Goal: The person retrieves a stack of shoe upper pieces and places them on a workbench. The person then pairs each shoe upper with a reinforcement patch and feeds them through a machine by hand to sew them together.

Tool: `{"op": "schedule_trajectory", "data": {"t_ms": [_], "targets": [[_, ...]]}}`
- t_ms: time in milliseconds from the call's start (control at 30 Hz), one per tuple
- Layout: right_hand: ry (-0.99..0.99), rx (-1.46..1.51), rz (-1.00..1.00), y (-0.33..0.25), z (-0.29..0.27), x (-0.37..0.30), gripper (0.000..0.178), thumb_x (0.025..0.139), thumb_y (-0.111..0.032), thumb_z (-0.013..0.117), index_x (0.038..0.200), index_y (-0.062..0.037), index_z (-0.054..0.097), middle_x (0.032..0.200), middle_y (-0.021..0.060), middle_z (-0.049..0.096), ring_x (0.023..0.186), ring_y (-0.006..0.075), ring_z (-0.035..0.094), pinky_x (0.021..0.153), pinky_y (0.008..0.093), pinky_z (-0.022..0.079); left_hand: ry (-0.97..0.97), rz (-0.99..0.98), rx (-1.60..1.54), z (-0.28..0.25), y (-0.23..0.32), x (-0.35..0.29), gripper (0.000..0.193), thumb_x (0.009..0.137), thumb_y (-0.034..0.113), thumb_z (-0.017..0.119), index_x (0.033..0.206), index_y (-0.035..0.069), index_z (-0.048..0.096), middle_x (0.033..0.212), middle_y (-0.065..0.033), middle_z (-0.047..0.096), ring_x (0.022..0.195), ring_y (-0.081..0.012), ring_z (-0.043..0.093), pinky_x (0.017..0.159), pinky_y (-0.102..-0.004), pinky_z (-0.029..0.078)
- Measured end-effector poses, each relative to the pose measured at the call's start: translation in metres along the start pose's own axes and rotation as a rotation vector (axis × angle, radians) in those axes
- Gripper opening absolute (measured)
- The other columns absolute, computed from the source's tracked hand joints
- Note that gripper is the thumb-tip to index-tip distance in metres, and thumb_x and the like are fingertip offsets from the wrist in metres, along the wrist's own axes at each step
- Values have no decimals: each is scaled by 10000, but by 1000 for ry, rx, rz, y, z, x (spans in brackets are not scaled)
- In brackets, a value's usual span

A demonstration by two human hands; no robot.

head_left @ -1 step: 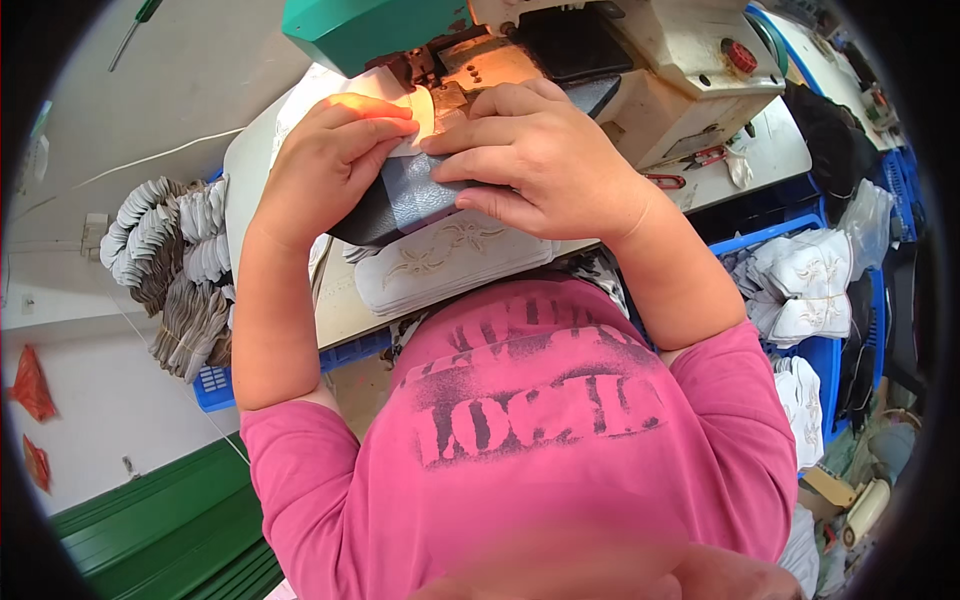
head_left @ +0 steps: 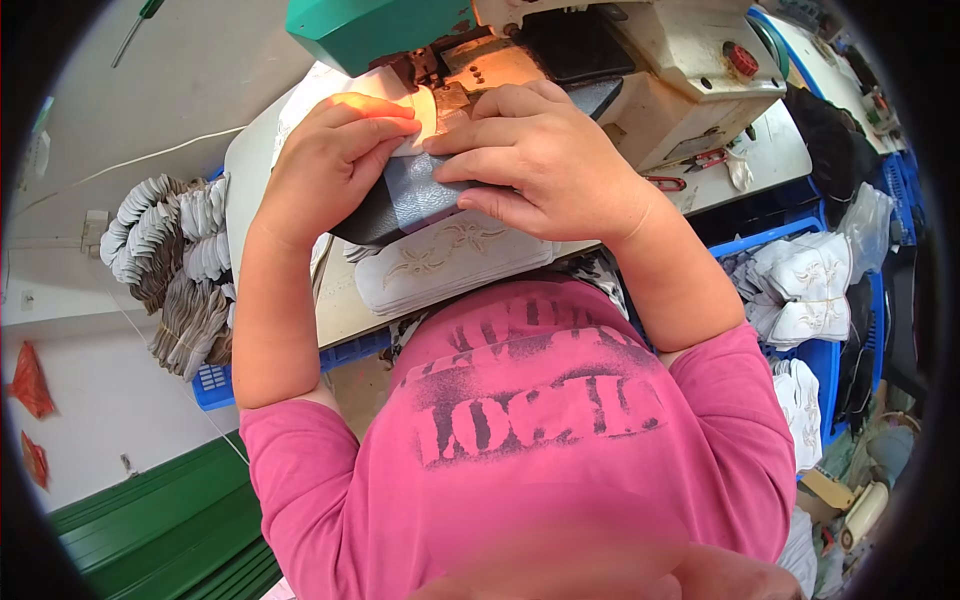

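Observation:
At the sewing machine (head_left: 375, 35), a white fabric piece (head_left: 424, 112) with a curved edge lies under the warm lamp glow. My left hand (head_left: 335, 165) pinches its near edge between thumb and fingers. From the other side my right hand (head_left: 555, 165) reaches in, fingers extended and apart, its fingertips beside that edge above the machine bed. Silvery-grey textured covering (head_left: 418, 190) wraps the bed under both hands. Below it, close to my body, rests a stack of white embroidered pieces (head_left: 440, 262). The needle area is mostly hidden.
Bundled light and brown pieces (head_left: 180, 260) stand left of the table (head_left: 340, 300). Red-handled snips (head_left: 665, 183) lie right of the machine. Further right, a blue crate (head_left: 825, 350) holds tied white embroidered pieces (head_left: 810, 285). A green slatted surface (head_left: 170, 520) is at lower left.

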State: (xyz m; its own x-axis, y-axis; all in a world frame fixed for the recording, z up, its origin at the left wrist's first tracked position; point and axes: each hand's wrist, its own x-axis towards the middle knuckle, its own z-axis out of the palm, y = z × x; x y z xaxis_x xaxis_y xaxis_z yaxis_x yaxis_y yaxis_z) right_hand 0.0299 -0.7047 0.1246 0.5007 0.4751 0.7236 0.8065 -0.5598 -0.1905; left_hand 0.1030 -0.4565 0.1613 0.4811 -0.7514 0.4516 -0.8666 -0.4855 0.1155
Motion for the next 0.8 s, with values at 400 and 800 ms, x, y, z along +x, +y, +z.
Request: {"op": "schedule_trajectory", "data": {"t_ms": [400, 800], "targets": [[-24, 9, 19, 0, 3, 2, 162, 816, -271, 748, 946, -175, 764, 1089, -53, 727, 1048, 207, 630, 908, 392, 457, 38, -12, 89, 3, 7, 1, 213, 882, 198, 693, 1035, 81, 781, 1077, -87, 749, 955, -288, 667, 900, -382, 530], [-60, 34, 2, 5, 1, 1, 223, 813, -236, 760, 1018, -149, 748, 1146, -22, 718, 1043, 249, 625, 892, 406, 477, -75, -143, 146, 1, -20, 16, 270, 902, 220, 670, 1099, 54, 751, 1081, -118, 730, 1023, -356, 652, 925, -416, 519]]}}
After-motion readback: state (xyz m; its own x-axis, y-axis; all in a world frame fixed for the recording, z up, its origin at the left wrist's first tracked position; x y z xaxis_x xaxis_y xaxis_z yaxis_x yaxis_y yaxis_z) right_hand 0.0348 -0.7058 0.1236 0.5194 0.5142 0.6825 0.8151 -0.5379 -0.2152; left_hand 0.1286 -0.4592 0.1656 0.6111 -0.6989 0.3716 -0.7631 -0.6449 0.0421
